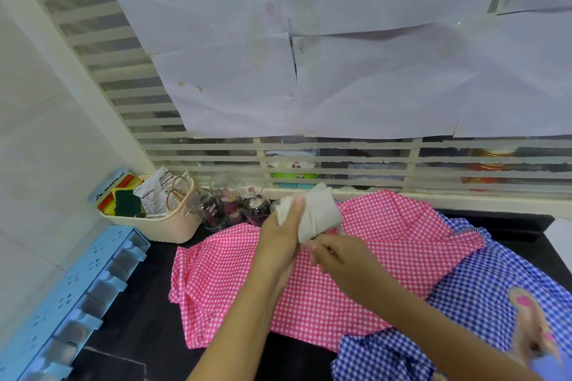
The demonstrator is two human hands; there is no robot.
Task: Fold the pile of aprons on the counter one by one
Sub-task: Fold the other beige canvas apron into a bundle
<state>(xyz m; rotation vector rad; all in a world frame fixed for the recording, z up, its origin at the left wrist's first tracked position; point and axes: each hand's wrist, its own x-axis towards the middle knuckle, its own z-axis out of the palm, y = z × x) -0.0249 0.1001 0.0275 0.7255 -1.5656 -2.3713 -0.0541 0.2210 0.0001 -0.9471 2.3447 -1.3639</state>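
A small folded beige apron is held in the air above the counter. My left hand grips its left side, thumb lying across the front. My right hand pinches its lower edge from the right. Beneath both hands a pink checked apron lies spread and rumpled on the dark counter. A blue checked apron lies crumpled to the right, partly under the pink one, with a coloured patch on it.
A cream basket with sponges, packets and scissors stands at the back left. Several upturned glass jars stand beside it. A blue rack runs along the left wall. A slatted window with taped paper sheets fills the back.
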